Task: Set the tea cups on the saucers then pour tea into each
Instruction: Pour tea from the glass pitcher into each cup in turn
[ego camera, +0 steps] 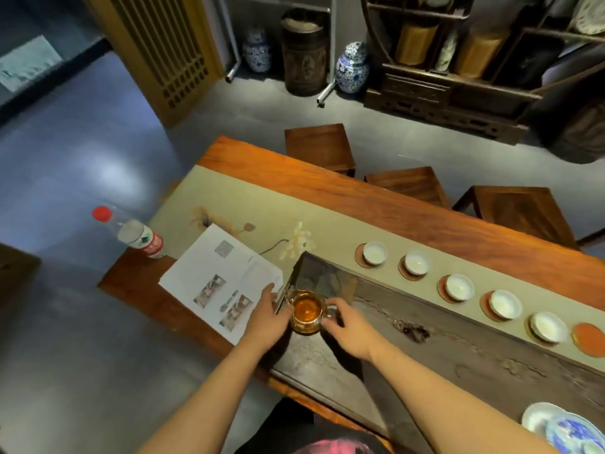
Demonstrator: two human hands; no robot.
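A glass pitcher of amber tea stands on the dark stone tea tray, near its left end. My left hand touches the pitcher's left side with relaxed fingers. My right hand curls its fingers round the pitcher's right side at the handle. Several white tea cups sit on round brown saucers in a row on the beige runner, from the first cup to the last cup. One orange saucer at the right edge bears no cup.
Printed paper sheets lie left of the tray. A plastic water bottle with a red cap stands at the table's left corner. Wooden stools line the far side. A blue-and-white dish sits at bottom right.
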